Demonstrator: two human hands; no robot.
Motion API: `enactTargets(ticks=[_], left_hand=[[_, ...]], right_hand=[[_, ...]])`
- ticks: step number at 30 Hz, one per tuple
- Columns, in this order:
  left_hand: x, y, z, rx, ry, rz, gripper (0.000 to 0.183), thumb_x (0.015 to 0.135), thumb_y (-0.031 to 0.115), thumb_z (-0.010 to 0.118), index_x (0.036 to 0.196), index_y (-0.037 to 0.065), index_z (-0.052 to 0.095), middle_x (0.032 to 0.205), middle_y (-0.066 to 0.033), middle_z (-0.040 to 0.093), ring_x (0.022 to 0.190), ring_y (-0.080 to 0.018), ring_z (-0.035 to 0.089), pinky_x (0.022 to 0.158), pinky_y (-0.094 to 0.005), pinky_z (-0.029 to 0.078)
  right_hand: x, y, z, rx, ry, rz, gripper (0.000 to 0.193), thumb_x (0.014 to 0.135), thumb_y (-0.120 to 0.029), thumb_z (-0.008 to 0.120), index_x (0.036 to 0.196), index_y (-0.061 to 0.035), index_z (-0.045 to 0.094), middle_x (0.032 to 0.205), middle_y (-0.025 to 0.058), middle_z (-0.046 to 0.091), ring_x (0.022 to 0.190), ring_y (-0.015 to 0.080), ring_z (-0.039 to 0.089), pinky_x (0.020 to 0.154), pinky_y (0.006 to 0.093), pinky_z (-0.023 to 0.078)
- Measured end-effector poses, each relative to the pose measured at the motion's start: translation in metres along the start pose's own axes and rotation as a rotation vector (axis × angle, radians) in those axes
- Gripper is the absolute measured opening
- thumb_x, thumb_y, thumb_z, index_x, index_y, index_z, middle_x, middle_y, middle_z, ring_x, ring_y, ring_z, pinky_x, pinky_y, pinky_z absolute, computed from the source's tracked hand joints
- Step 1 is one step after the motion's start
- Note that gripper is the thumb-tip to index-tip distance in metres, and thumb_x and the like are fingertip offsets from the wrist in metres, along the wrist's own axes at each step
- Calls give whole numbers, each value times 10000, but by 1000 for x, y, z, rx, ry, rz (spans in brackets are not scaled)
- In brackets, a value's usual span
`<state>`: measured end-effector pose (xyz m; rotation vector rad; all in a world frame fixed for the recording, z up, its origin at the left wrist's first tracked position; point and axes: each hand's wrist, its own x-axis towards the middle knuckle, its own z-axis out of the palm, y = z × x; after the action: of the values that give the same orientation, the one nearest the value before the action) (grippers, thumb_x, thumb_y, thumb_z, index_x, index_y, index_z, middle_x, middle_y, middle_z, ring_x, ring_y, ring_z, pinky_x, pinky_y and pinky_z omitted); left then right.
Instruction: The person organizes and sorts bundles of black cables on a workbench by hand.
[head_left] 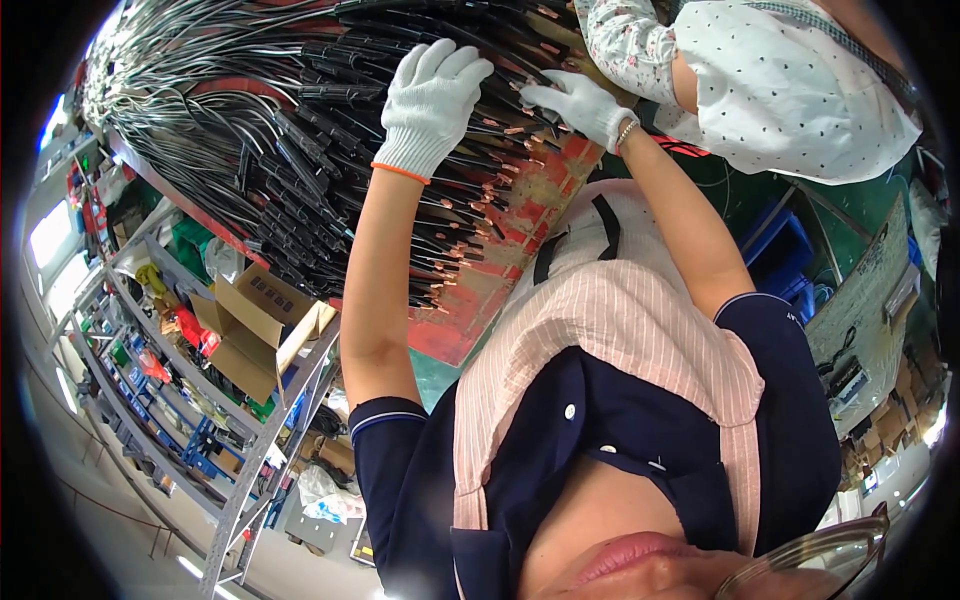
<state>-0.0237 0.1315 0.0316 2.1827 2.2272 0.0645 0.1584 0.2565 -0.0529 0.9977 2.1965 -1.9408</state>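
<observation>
A thick layer of black cables with bare copper ends lies across a worn red table. My left hand, in a white knitted glove with an orange cuff, rests over the cables with its back up. Its fingers are slightly apart and bent at the tips, and I see nothing held in them. Farther right, my right hand, also in a white glove, reaches left to the cable ends. Its fingers close around a black cable, partly hidden by the glove.
A person's patterned white sleeve and dotted white apron are close at the far right. An open cardboard box stands by metal shelves at the left. Blue crates sit at the right on a green floor.
</observation>
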Motion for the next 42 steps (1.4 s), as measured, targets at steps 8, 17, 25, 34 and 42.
enactTargets(ticks=[8,17,25,34,42], left_hand=[[12,-1,18,308,-172,48,432,823,237,672,1244,191,588,1289,-8,570,1273,-229,447,1097,-416,328],[18,-15,28,197,-147,-2,447,761,228,735,1194,220,624,1167,-15,603,1156,-220,506,1027,-396,368],[28,-2,34,314,-202,102,287,878,178,566,1149,199,658,1028,0,632,1061,-205,539,1007,-339,371],[27,-7,36,219,-119,81,257,845,253,649,1091,189,684,990,19,658,986,-199,583,963,-363,428],[26,-5,30,162,-122,23,253,841,242,656,1086,184,681,1032,6,661,1028,-219,580,997,-377,419]], right_hand=[[-3,-18,1,-205,-37,125,640,872,-673,493,1076,-99,689,951,142,693,960,352,638,865,392,470],[-73,33,-30,546,-80,369,346,949,-388,564,800,-79,606,704,-45,514,600,40,409,540,209,355],[-89,11,-19,688,95,294,328,951,-348,602,1118,-66,614,774,-56,562,635,13,464,520,166,338],[-21,1,7,-416,-31,115,629,896,-602,481,1177,-66,652,1119,202,657,1062,380,600,925,438,456],[-43,15,7,-208,197,53,537,913,-500,552,1123,-19,670,1089,148,681,988,315,648,863,382,487]])
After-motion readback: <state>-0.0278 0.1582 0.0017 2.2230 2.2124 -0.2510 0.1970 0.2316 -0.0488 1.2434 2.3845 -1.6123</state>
